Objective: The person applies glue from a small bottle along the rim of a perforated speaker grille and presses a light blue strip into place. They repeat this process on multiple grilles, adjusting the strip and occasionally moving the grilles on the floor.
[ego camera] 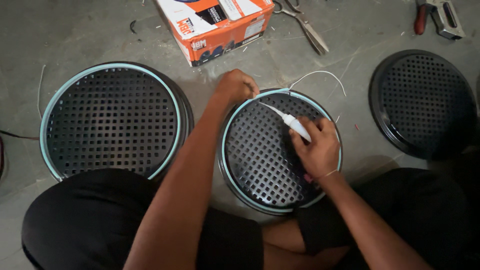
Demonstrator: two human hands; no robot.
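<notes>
Knees (90, 220) flank grille (265, 160); right hand (317, 147) holds glue bottle (295, 124) near rim.

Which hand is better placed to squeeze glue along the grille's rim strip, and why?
The right hand. It grips the white glue tube, whose nozzle points at the pale strip on the middle grille. The left hand is pressing that strip at the top rim, so it looks busy holding.

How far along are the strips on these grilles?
Done, it seems: the left grille has a pale strip round its rim. In hand: on the middle grille the left hand pins the strip at the top edge and the right hand aims a white tube there. Left: the right grille shows no strip.
</notes>
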